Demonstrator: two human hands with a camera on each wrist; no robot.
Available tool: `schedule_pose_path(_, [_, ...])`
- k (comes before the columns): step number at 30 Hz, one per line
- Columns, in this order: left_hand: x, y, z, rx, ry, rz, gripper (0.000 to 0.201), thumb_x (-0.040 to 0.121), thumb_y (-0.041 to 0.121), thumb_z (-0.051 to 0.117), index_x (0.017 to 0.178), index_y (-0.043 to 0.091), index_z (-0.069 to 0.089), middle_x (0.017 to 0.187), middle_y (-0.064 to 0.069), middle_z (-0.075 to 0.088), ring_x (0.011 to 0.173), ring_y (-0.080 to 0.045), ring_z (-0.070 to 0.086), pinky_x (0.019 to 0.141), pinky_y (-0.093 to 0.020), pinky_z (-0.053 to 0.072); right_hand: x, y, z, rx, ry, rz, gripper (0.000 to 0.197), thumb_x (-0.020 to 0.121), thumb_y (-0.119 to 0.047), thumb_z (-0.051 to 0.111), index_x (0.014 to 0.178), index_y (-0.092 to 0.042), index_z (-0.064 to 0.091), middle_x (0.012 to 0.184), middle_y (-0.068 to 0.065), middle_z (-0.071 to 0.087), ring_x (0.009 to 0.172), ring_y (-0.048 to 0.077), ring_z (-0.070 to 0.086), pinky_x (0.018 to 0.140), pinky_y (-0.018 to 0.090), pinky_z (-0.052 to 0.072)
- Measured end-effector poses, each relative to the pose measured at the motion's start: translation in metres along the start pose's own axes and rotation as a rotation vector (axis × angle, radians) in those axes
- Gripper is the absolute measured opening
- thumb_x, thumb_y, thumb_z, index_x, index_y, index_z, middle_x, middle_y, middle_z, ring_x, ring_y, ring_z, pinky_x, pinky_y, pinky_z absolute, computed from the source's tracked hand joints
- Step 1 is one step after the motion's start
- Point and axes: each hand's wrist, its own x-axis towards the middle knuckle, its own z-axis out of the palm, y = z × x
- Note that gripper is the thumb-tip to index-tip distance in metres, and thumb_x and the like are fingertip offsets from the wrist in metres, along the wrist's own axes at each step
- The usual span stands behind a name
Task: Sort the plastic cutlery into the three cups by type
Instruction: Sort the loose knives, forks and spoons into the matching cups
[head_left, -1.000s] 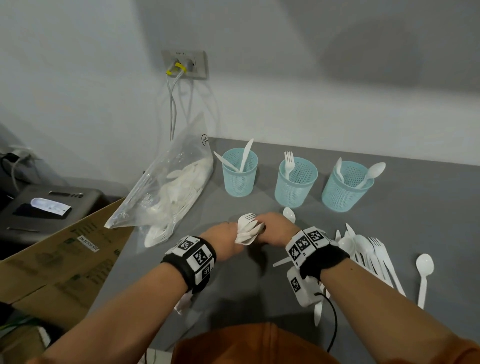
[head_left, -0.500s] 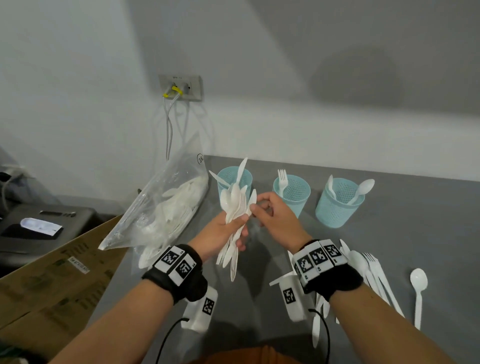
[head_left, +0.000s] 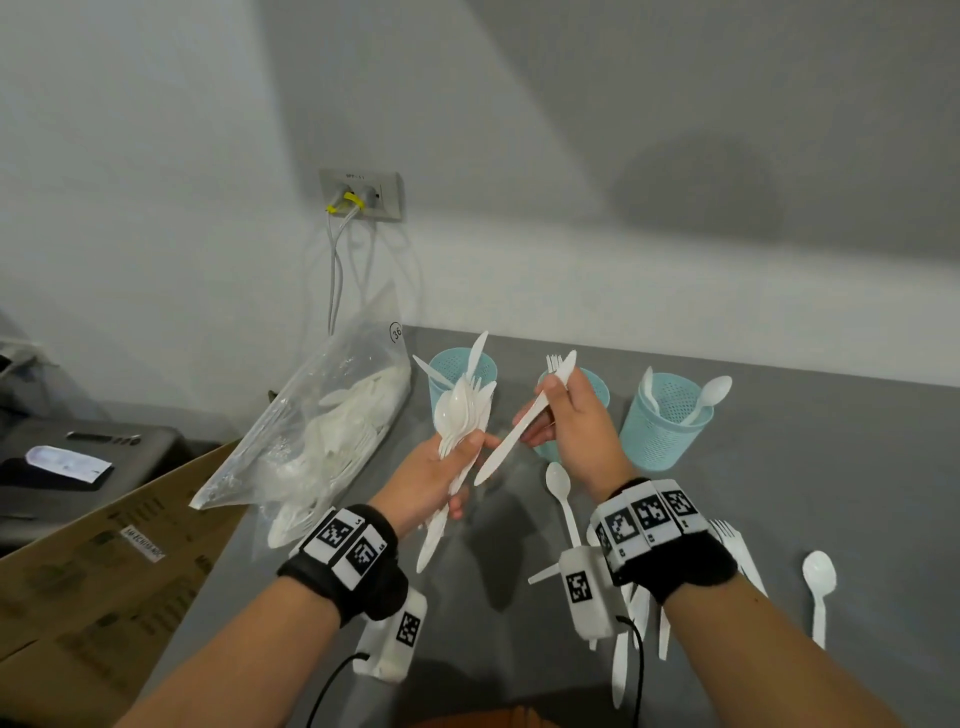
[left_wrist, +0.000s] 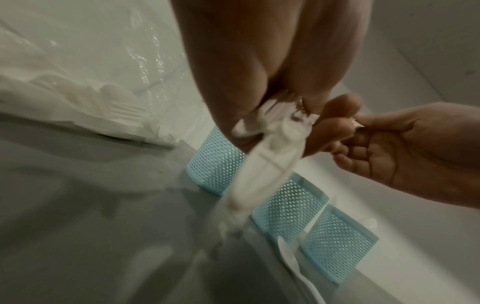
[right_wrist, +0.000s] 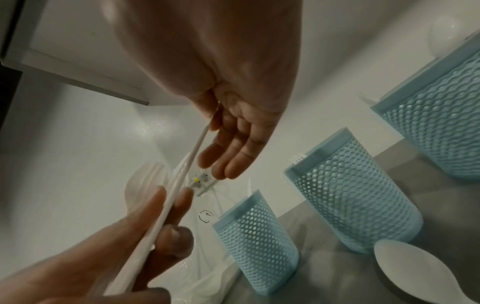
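Above the tabletop (head_left: 779, 467), at centre, the right hand (head_left: 576, 421) pinches a single white knife (head_left: 524, 421) in its grip, apart from the bundle of cutlery (head_left: 462, 415) that the left hand (head_left: 431, 478) clasps just beside it at nine o'clock. The step in hand looks like singling out one piece; the next move likely calls for carrying the knife to the left cup (head_left: 460, 371) at eleven o'clock, where knives stand. The middle cup (head_left: 592, 389) holds a fork, the right cup (head_left: 665, 415) spoons. Loose spoons and forks (head_left: 818, 577) lie at four o'clock; a clear bag (head_left: 322, 415) leans at nine, a wall socket (head_left: 363, 195) above.
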Motion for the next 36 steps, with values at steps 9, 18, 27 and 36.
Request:
schedule_pose_path(9, [0.004,0.003,0.004,0.006,-0.042,0.014,0.028,0.097,0.045,0.042,0.103,0.032,0.067,0.069,0.002,0.046,0.043,-0.01,0.035,0.045,-0.025,0.035,-0.004,-0.005,0.006,-0.188,-0.06,-0.07,0.022,0.102,-0.025,0.034,0.097,-0.017,0.054,0.07,-0.007,0.047,0.063,0.008,0.046,0.063,0.022,0.039])
schedule_pose_path(18, [0.006,0.027,0.004,-0.049,-0.089,0.036,0.029,0.098,0.039,0.042,0.107,0.021,0.063,0.064,0.002,0.046,0.042,-0.009,0.032,0.041,-0.021,0.031,0.005,-0.039,0.002,-0.078,-0.051,0.085,0.029,0.089,-0.036,0.056,0.071,-0.013,0.061,0.074,0.002,0.063,0.042,0.0,0.042,0.056,0.023,0.03])
schedule_pose_path(27, [0.009,0.037,0.003,-0.122,-0.034,0.073,0.033,0.098,0.041,0.041,0.11,0.015,0.057,0.076,-0.002,0.061,0.044,-0.01,0.038,0.045,-0.024,0.037,0.019,-0.054,-0.005,-0.252,-0.109,0.005,0.029,0.092,-0.03,0.058,0.089,-0.004,0.071,0.083,0.0,0.071,0.073,0.009,0.061,0.07,0.02,0.043])
schedule_pose_path(36, [0.02,0.045,-0.004,-0.207,0.048,0.155,0.029,0.101,0.034,0.04,0.117,0.013,0.053,0.082,-0.008,0.065,0.043,-0.011,0.04,0.043,-0.024,0.036,0.016,-0.048,0.016,-0.163,-0.136,0.052,0.038,0.094,-0.039,0.053,0.082,-0.005,0.064,0.05,-0.013,0.054,0.045,0.001,0.046,0.055,0.02,0.034])
